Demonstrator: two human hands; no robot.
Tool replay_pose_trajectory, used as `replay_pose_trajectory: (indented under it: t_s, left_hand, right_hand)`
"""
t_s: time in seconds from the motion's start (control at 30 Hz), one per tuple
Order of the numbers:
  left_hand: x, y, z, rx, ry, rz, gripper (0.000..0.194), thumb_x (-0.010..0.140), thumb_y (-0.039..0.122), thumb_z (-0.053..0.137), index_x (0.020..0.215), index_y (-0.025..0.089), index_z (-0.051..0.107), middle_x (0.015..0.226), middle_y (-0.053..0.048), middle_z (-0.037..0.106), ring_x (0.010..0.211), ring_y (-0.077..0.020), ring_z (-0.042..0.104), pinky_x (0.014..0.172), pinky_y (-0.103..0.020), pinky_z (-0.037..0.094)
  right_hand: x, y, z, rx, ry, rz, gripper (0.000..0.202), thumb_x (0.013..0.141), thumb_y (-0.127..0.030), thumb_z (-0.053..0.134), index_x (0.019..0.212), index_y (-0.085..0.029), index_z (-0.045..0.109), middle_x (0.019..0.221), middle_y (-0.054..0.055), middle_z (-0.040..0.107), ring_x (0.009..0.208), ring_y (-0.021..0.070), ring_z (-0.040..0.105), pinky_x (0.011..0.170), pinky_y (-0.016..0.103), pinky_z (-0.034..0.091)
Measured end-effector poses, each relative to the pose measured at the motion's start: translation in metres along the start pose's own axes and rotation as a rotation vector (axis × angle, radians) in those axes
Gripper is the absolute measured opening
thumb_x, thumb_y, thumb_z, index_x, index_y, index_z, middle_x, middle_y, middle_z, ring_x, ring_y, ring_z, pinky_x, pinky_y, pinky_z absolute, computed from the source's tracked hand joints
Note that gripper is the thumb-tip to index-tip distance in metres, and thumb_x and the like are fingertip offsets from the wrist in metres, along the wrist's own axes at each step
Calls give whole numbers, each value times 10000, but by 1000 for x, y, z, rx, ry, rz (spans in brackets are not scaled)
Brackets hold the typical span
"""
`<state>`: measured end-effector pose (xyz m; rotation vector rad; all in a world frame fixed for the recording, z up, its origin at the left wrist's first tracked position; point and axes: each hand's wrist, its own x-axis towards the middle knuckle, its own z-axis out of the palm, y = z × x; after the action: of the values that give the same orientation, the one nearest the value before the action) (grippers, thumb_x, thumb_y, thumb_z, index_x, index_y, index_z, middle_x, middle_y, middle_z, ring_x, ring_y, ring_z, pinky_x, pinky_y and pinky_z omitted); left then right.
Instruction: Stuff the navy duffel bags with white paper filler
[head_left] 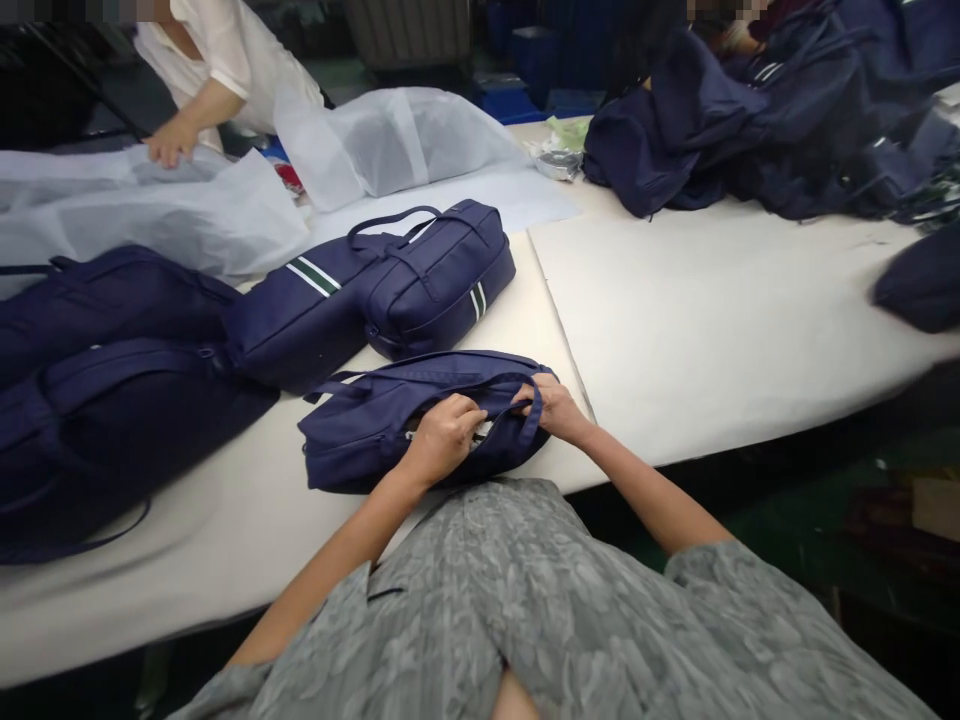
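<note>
A navy blue bag (352, 450) lies on the table right in front of me, its zipped top partly open with something whitish showing in the gap. Over that opening, my left hand (448, 435) is closed with the fingertips pinched at the edge of the whitish bit; what exactly they grip is too small to tell. At the bag's right end, my right hand (551, 405) has its fingers curled in by the opening's edge, beside a strap loop (533, 412). Whether those fingers hold the bag's edge or the zipper is hidden.
Finished-looking navy bags with striped bands (442, 280) stand just beyond, and more navy bags (135, 440) lie to the left. White wrapping sheets (405, 140) cover the far side, where a person in a white top (232, 70) works. Navy bags are heaped (720, 130) at back right.
</note>
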<state>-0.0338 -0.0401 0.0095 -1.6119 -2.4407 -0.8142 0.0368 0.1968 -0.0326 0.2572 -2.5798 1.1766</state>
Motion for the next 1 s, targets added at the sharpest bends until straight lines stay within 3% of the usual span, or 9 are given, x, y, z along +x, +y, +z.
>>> replay_pose_trajectory:
  t_s: [0.1,0.2,0.3,0.43,0.5,0.6,0.73,0.87,1.0]
  left_hand:
    - [-14,-5,-27,137,208,2,224,937,106,501,1077,126,674,984,-98,662,969,-193,589,894,-337,493]
    - [-34,-26,-54,368,399,-318,203,918,252,589,1070,132,649,1023,-121,643,1024,-253,578,953,-409,462]
    - [-56,-54,-65,326,215,-492,255,924,369,562,1024,145,633,1022,-118,648,992,-267,570,948,-415,453]
    - [-72,-76,-65,197,82,-413,253,935,308,482,1087,161,623,1079,-114,644,1046,-258,546,983,-402,427]
    - [-74,-80,-67,148,52,-402,238,910,273,484,1081,167,614,1069,-108,639,1043,-254,541,976,-397,431]
    - [-74,-84,-74,70,-3,-382,206,870,242,513,1043,180,603,1037,-89,635,1029,-247,536,958,-394,442]
    - [-76,-89,-80,6,-65,-365,167,837,229,584,1001,193,592,999,-70,632,1006,-239,536,940,-399,453]
    - [-81,-90,-81,21,-60,-360,152,820,182,624,965,196,582,973,-65,619,969,-243,534,885,-406,480]
    - [-87,-92,-78,15,-18,-330,184,809,135,654,962,198,575,969,-52,617,965,-230,542,866,-387,492]
  right_hand:
    - [4,9,2,154,27,97,99,812,-249,661,756,-185,711,772,29,667,791,171,611,877,358,480]
    - [6,4,-7,250,2,139,99,773,-264,701,805,-170,708,828,34,659,806,169,626,819,325,509]
    - [14,-13,-22,241,-78,73,239,807,-220,655,1034,-184,722,1018,65,664,966,194,638,929,361,506]
    - [37,-46,-28,235,-76,-71,359,878,-150,501,1148,-248,716,1192,66,638,1123,196,603,1036,393,467]
    - [53,-62,-17,268,-123,-123,296,895,-179,517,1070,-244,747,1126,52,673,1044,179,637,974,349,503]
    - [76,-74,13,299,-401,-186,146,863,-227,642,922,-205,773,965,35,719,887,157,670,829,270,523]
    - [94,-79,52,77,-646,-63,38,791,-147,720,780,-143,756,799,50,733,773,163,673,745,251,476]
    - [97,-93,72,-141,-482,-95,111,811,-116,640,810,-141,748,815,79,735,761,173,652,694,259,419]
    - [102,-108,96,-66,-391,-44,128,821,-185,626,753,-156,730,716,37,708,607,122,564,580,242,334]
